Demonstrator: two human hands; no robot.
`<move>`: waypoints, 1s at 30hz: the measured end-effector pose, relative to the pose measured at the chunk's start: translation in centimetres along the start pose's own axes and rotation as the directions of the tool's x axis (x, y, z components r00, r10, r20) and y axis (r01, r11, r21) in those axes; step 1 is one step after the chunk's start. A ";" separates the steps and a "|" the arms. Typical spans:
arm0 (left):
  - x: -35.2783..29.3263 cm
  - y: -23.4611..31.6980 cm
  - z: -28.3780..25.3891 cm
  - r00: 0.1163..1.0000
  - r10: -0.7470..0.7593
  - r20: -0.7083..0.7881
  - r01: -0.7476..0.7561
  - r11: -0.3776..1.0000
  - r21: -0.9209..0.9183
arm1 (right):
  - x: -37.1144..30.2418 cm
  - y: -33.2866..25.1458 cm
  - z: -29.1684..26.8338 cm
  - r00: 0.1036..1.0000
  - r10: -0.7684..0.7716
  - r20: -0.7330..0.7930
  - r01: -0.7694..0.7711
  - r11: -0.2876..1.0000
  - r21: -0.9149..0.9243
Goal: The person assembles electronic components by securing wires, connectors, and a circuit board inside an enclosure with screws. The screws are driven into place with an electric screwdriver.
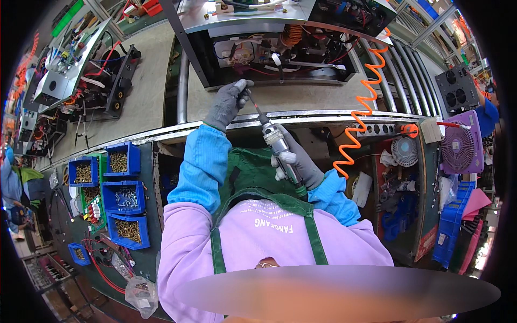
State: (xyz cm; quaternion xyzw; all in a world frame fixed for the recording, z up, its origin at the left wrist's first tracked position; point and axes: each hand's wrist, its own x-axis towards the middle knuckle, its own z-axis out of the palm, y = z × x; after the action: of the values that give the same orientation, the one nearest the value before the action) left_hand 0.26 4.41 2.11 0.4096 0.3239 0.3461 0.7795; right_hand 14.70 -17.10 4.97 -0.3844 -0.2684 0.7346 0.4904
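My right hand (299, 161), in a grey glove, is wrapped around a silver and black power screwdriver (275, 141). The tool's thin bit points up and left, its tip beside my left fingertips. My left hand (225, 105), also gloved in grey, is pinched closed at that tip; whatever it may hold is too small to make out. Just beyond both hands stands an open metal machine housing (215, 56) with wires, a white-tipped cable (277, 59) and an orange coil (292, 35) inside. Neither hand touches the housing.
On the left, blue bins (125, 197) of screws stand on a dark bench. A second open machine (81, 81) sits at the far left. An orange coiled hose (362, 116) hangs to my right, near metal rollers (414, 81) and a purple fan (460, 142).
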 end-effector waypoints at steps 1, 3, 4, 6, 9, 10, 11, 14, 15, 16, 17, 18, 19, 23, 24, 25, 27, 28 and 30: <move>-0.1 0.1 0.7 1.000 -0.001 -0.001 0.001 1.000 0.000 | 0.0 0.0 -0.1 1.000 -0.010 -0.019 0.010 0.999 -0.039; -0.2 0.6 2.2 0.945 0.223 -0.238 -0.144 0.940 0.309 | -0.3 -0.1 -0.5 0.998 -0.047 -0.034 0.046 0.998 -0.032; 1.3 0.3 1.8 0.873 0.419 -0.249 -0.300 0.865 0.403 | -0.4 -0.3 -0.5 0.996 -0.081 -0.042 0.080 0.996 -0.029; 2.9 0.3 1.9 0.743 0.640 -0.195 -0.356 0.626 0.694 | -1.0 -1.0 -0.3 0.993 -0.108 -0.046 0.108 0.994 -0.001; 4.7 1.0 3.2 0.583 0.804 -0.121 -0.300 0.351 0.887 | -1.8 -2.3 0.3 0.988 -0.146 -0.058 0.147 0.989 0.001; 5.3 1.1 3.2 0.585 0.801 -0.128 -0.301 0.360 0.883 | -2.0 -2.4 0.4 0.984 -0.170 -0.062 0.170 0.985 0.002; 5.6 1.0 3.1 0.587 0.798 -0.136 -0.300 0.370 0.879 | -2.3 -2.6 0.6 0.979 -0.193 -0.064 0.193 0.981 0.002; 4.4 1.9 4.3 0.683 0.720 -0.123 -0.115 0.272 0.955 | -3.3 -2.9 0.2 0.975 -0.208 -0.083 0.209 0.978 0.008; 3.8 2.0 4.0 0.686 0.718 -0.119 -0.117 0.270 0.956 | -3.7 -2.9 0.1 0.971 -0.227 -0.081 0.229 0.973 0.014; 3.2 2.1 3.4 0.721 0.683 -0.115 -0.103 0.270 0.957 | -4.2 -3.2 0.0 0.972 -0.220 -0.081 0.221 0.975 0.009; 2.9 2.3 2.9 0.755 0.647 -0.111 -0.089 0.269 0.959 | -4.5 -3.1 -0.3 0.969 -0.232 -0.087 0.237 0.970 0.051; 2.4 2.2 2.7 0.734 0.672 -0.095 -0.302 0.448 0.842 | -4.6 -3.1 -0.2 0.968 -0.235 -0.092 0.241 0.968 0.063; 2.1 2.5 2.4 0.736 0.670 -0.096 -0.298 0.448 0.843 | -4.7 -3.2 -0.2 0.966 -0.239 -0.099 0.246 0.966 0.075; 1.8 3.3 1.5 0.979 0.121 -0.167 -0.117 0.993 0.031 | -4.6 -2.7 -0.8 0.954 -0.287 -0.083 0.296 0.948 0.119; 1.5 3.2 1.5 0.987 0.077 -0.141 -0.083 0.996 -0.041 | -4.7 -2.7 -0.8 0.954 -0.289 -0.082 0.297 0.947 0.120; 1.4 3.1 1.4 0.993 0.034 -0.111 -0.047 0.993 -0.113 | -4.7 -2.6 -0.8 0.956 -0.285 -0.076 0.292 0.949 0.115; 1.3 3.0 1.1 0.998 0.028 -0.048 -0.035 0.987 -0.154 | -5.1 -2.4 -0.9 0.957 -0.282 -0.073 0.289 0.951 0.110; 1.1 2.9 1.2 1.000 0.022 0.016 -0.019 0.980 -0.196 | -5.3 -2.3 -1.1 0.955 -0.288 -0.078 0.295 0.950 0.104; 0.1 3.0 2.1 0.999 0.044 0.007 -0.042 0.990 -0.131 | -5.9 -2.0 -1.5 0.951 -0.295 -0.087 0.303 0.948 0.096</move>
State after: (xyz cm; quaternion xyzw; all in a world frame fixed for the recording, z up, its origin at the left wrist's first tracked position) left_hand 1.18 4.94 5.66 0.3662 0.2877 0.3812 0.7986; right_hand 18.30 -21.79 7.47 -0.3380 -0.2656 0.6510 0.6256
